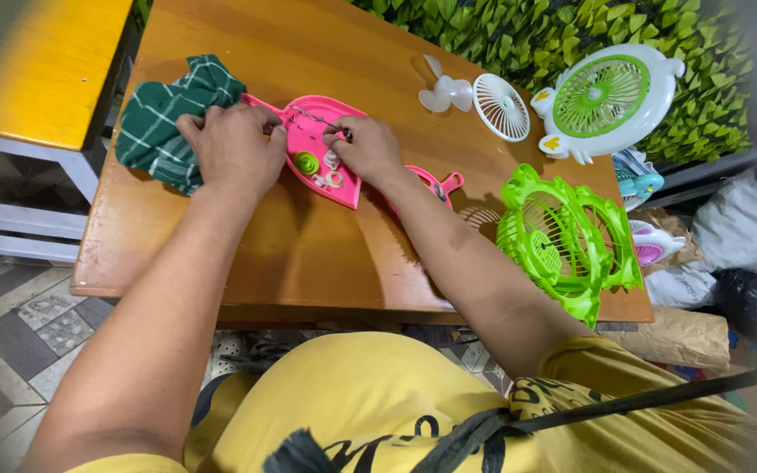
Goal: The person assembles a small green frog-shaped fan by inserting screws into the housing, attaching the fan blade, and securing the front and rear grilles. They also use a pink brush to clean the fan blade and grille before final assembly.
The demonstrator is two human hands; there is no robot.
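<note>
Left hand (pixel 237 149): curled down on the left end of the pink shell (pixel 326 149), knuckles up, fingers bent over its edge; looks like a loose press rather than a full grab, can't tell how tight.
Right hand (pixel 367 147): fingertips pinched together on something small and dark over the top of the pink shell, too tiny to make out.
Pink shell: flat, leaf-shaped plastic piece lying open side up on the surface (pixel 308 254), about mid-surface, between both hands.
Inside the shell: a little green round part (pixel 307 162) and a couple of small white ring bits (pixel 333 178) just beside it, plus thin wires near the far edge.
Second pink piece (pixel 435 184): peeking out from under the right forearm, just right of the shell.
Green checked cloth (pixel 164 123): bunched up at the left, touching the left hand.
White blade (pixel 445 90) and white round grille (pixel 501 107): side by side on the far part of the surface, well apart from the hands.
Green fan cage (pixel 567 236): bright green, standing at the right edge, near side.
White and green fan (pixel 608 98): propped at the far right against the leafy wall (pixel 519 35).
Yellow bench (pixel 45 66): far left, beside the surface.
Floor clutter: bags and small toy-like bits (pixel 654 245) on the right, past the surface edge.
</note>
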